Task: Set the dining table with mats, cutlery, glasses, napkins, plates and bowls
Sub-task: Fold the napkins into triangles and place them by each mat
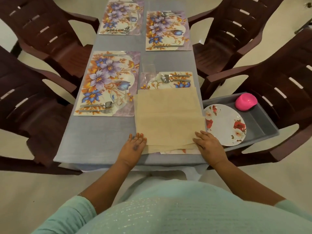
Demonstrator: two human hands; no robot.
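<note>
A stack of beige napkins (168, 117) lies spread over the near right floral mat (175, 81), hiding most of it. My left hand (134, 145) rests with straight fingers on the stack's near left corner. My right hand (208, 142) rests flat on its near right corner. Three more floral mats (108, 81) lie on the table, each with a fork and spoon (103, 107). A clear glass (148, 71) stands by the near right mat. Another clear glass (118, 98) stands on the near left mat.
A grey tray (263, 119) on the right chair holds a rose-patterned plate (224, 124) and an upturned pink bowl (246, 101). Dark brown plastic chairs (42, 39) flank both sides of the blue-grey table (101, 141). Another glass (135, 16) stands at the far mats.
</note>
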